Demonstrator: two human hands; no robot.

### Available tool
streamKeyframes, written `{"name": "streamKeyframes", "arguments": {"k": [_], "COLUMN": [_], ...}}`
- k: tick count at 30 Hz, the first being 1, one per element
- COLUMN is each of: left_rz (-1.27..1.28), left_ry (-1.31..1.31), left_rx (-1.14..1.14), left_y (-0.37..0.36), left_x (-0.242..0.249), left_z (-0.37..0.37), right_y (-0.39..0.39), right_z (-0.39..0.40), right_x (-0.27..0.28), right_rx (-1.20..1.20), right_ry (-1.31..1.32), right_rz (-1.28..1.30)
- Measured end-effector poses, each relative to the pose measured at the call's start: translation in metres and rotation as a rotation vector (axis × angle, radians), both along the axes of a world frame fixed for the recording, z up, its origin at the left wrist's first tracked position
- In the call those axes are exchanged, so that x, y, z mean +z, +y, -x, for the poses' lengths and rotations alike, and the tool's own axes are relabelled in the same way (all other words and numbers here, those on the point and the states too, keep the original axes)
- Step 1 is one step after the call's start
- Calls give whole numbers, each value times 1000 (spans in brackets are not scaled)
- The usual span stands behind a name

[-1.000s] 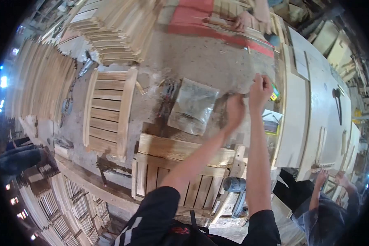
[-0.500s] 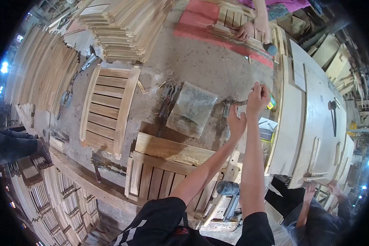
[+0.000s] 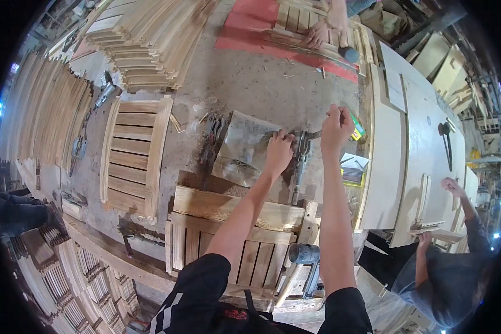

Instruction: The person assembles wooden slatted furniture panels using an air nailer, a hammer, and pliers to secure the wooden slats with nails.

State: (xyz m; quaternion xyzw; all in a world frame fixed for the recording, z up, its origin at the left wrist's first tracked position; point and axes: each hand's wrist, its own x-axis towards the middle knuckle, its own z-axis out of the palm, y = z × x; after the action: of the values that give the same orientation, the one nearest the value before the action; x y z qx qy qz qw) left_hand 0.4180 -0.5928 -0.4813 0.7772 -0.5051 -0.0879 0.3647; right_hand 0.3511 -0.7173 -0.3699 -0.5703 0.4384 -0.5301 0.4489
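Note:
My left hand [image 3: 280, 151] rests at the right edge of a clear plastic bag [image 3: 242, 146], its fingers bent but apart, with nothing visibly held. Just right of it lies a long dark metal tool [image 3: 299, 172], perhaps a clamp. My right hand [image 3: 335, 132] is raised in a closed grip; what sits inside the fingers is hidden. Below my forearms, a slatted wooden panel [image 3: 245, 261] lies behind a thick wooden beam [image 3: 234, 209]. Beside it stands a black-headed mallet [image 3: 304, 254].
Another slatted panel [image 3: 133, 158] lies left, near stacked wooden slats [image 3: 150, 44]. A green-and-yellow box [image 3: 357, 129] and an open box [image 3: 353, 168] sit right. A co-worker's hand [image 3: 317, 34] is at the far side; another person [image 3: 442, 278] works at lower right.
My left hand has left my right hand and moved left to the plastic bag, uncovering the metal tool. My right hand stays closed. The view has shifted slightly; the lower-right person has raised one hand.

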Motion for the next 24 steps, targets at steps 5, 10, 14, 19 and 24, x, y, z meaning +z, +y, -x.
{"name": "streamKeyframes", "arguments": {"k": [5, 10, 14, 19, 24], "left_rz": [58, 146, 119, 169, 103], "left_ry": [151, 522, 744, 634, 621], "left_rx": [58, 38, -87, -82, -109], "left_y": [-5, -23, -34, -42, -35], "left_x": [4, 26, 39, 35, 47], "left_z": [3, 1, 0, 0, -3], "right_y": [5, 6, 3, 7, 6], "right_z": [-1, -2, -1, -2, -1], "right_x": [6, 6, 2, 9, 6], "right_rx": [-3, 13, -4, -12, -9], "right_ry": [-16, -52, -29, -24, -39], "right_rz": [-49, -58, -40, -43, -34]}}
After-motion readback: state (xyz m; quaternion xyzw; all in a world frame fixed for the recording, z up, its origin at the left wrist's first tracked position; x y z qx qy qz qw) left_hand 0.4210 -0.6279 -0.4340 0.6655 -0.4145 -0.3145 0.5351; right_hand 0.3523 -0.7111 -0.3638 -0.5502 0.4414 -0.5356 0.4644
